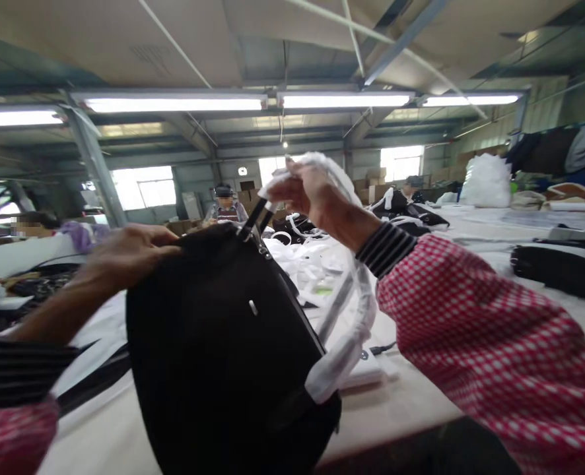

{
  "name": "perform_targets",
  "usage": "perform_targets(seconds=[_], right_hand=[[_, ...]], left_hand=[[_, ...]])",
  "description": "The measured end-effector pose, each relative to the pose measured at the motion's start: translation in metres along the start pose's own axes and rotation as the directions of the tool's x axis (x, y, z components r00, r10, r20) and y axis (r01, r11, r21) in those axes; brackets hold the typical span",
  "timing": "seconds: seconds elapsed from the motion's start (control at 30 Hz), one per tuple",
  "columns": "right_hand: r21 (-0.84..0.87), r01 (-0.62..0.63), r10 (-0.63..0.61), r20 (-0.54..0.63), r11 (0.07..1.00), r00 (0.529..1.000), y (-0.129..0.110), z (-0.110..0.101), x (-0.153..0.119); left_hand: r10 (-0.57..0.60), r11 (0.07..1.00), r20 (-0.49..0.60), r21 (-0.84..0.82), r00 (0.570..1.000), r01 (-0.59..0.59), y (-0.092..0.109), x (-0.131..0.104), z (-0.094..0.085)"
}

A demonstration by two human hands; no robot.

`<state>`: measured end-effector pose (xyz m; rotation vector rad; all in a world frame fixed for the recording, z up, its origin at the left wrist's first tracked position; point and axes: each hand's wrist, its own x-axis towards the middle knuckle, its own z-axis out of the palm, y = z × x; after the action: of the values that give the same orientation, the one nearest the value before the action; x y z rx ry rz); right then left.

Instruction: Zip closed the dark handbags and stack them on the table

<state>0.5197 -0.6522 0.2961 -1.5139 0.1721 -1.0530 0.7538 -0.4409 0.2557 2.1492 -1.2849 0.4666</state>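
Observation:
A black bag [213, 343] hangs tilted in front of me, with a small metal piece on its face and a zipper along its upper right edge. My left hand [129, 254], blurred, is closed on the bag's upper left edge. Higher up, my right hand [315, 194] grips the bag's handle [364, 310], which is wrapped in white film and arches down to the bag's lower right side. Black strap ends with metal rings join the handle to the bag's top.
The pale table [406, 396] carries white wrapped straps [317, 264] behind the bag and a white box [364, 371] beside it. More black bags [564, 267] lie at right. A person [226, 210] is across the table; others are at far left and back right.

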Motion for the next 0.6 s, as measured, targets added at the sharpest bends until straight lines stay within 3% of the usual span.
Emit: perform_targets(seconds=[0.07,0.1,0.2,0.23,0.3,0.37,0.4,0.53,0.6], right_hand=[[-0.024,-0.153,0.152,-0.041,0.988,0.988,0.039,-0.016,0.002],[-0.051,-0.205,0.202,-0.047,0.978,0.978,0.060,-0.024,0.002],[-0.191,-0.278,0.277,-0.031,0.941,0.960,0.113,-0.047,-0.001],[-0.245,-0.283,0.291,-0.005,0.927,0.957,0.126,-0.054,-0.003],[-0.334,-0.283,0.320,0.061,0.899,0.945,0.146,-0.064,-0.010],[-0.383,-0.291,0.356,0.109,0.877,0.928,0.156,-0.071,-0.018],[-0.393,-0.296,0.368,0.122,0.871,0.922,0.158,-0.073,-0.022],[-0.391,-0.290,0.367,0.139,0.874,0.920,0.160,-0.080,-0.033],[-0.367,-0.280,0.351,0.141,0.887,0.926,0.159,-0.085,-0.035]], left_hand=[[0.036,0.981,0.078,0.187,0.996,-0.050,0.013,0.005,0.037],[0.089,0.974,0.123,0.198,0.988,-0.112,0.021,0.005,0.057],[0.263,0.959,0.176,0.057,0.949,-0.277,0.048,-0.006,0.116],[0.325,0.945,0.247,-0.045,0.913,-0.324,0.059,-0.012,0.131],[0.474,0.877,0.450,-0.312,0.757,-0.364,0.083,-0.029,0.152],[0.592,0.801,0.553,-0.481,0.586,-0.356,0.107,-0.048,0.160],[0.614,0.787,0.578,-0.500,0.538,-0.362,0.117,-0.057,0.159],[0.578,0.815,0.666,-0.498,0.473,-0.294,0.146,-0.079,0.151],[0.547,0.833,0.683,-0.502,0.484,-0.234,0.154,-0.082,0.153]])
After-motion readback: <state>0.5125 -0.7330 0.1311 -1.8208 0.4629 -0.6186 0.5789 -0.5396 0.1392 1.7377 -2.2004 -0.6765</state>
